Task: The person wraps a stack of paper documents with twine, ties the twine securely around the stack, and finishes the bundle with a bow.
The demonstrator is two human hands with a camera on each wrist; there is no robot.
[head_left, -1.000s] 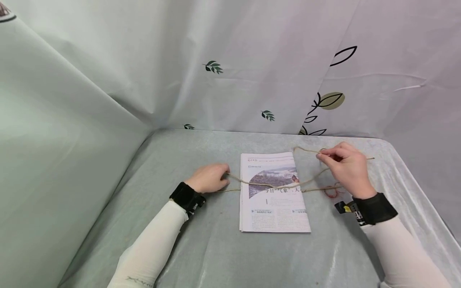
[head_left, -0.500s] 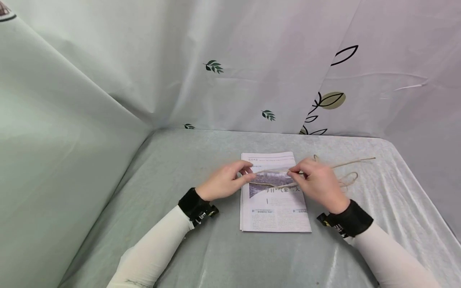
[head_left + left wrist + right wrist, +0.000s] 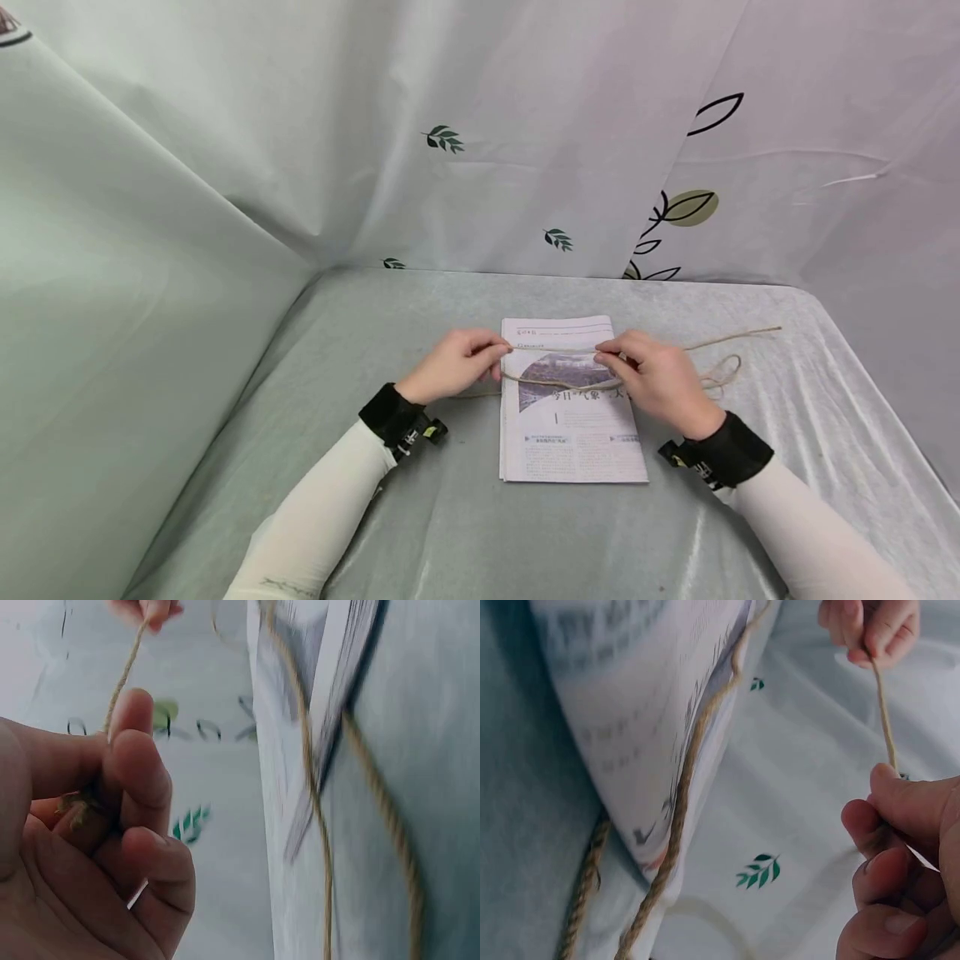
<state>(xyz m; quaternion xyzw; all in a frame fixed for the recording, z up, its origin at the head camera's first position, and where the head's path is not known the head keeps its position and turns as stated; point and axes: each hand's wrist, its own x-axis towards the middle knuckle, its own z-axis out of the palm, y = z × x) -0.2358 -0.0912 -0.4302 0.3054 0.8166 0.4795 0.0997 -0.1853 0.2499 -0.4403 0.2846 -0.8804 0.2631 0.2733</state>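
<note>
A folded newspaper stack [image 3: 570, 454] lies on the cloth-covered table. Above its upper part, a length of jute twine [image 3: 558, 350] is stretched taut between both hands. My left hand [image 3: 453, 364] pinches it with thumb and fingers at the paper's left edge; a frayed end [image 3: 80, 810] shows inside those fingers in the left wrist view. From the right, my right hand [image 3: 662, 379] pinches the same length between thumb and forefinger. Another strand [image 3: 686, 776] crosses the paper's face, and one [image 3: 386, 802] comes out from under it at the left.
A loop of twine [image 3: 731, 367] and a straight loose end [image 3: 742, 334] lie to the right of the paper. Pale cloth with leaf prints [image 3: 480, 125] hangs behind the table and along its left side. Grey cloth [image 3: 420, 533] covers the tabletop.
The right hand has come left from beside the paper to its right edge, bringing twine. The left hand moved in over the paper, took the twine, then drew back left, pulling it taut.
</note>
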